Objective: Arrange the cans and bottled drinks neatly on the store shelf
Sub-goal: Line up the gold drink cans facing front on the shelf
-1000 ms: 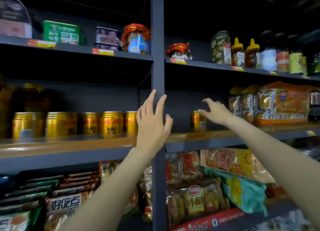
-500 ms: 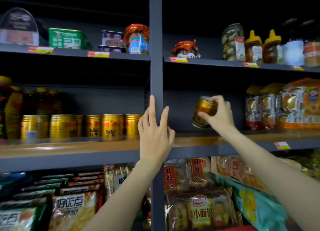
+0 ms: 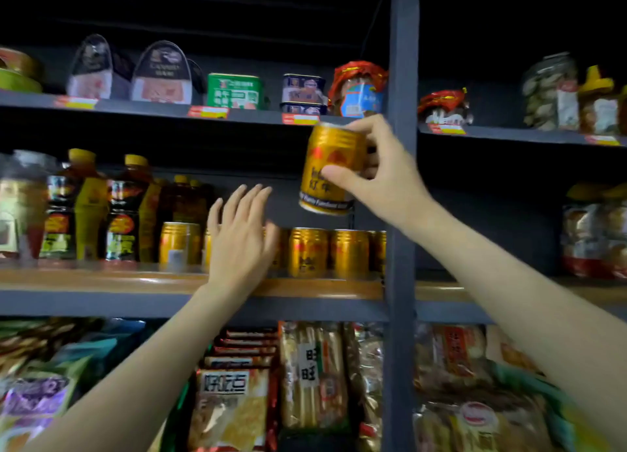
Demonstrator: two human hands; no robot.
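One gold can [image 3: 330,168] within right hand [image 3: 383,180] fingers.

The held can [image 3: 330,166] is glossy gold metal, like the row of cans [image 3: 327,253] below. The shelf board [image 3: 135,280] looks like smooth varnished wood, its upright post [image 3: 402,180] matt dark metal. The snack packets [image 3: 312,373] are shiny, crinkled plastic.

Wooden shelf [image 3: 118,280] in middle: row of gold cans [image 3: 308,251] standing on it, dark bottles [image 3: 122,211] with yellow caps at left, behind.
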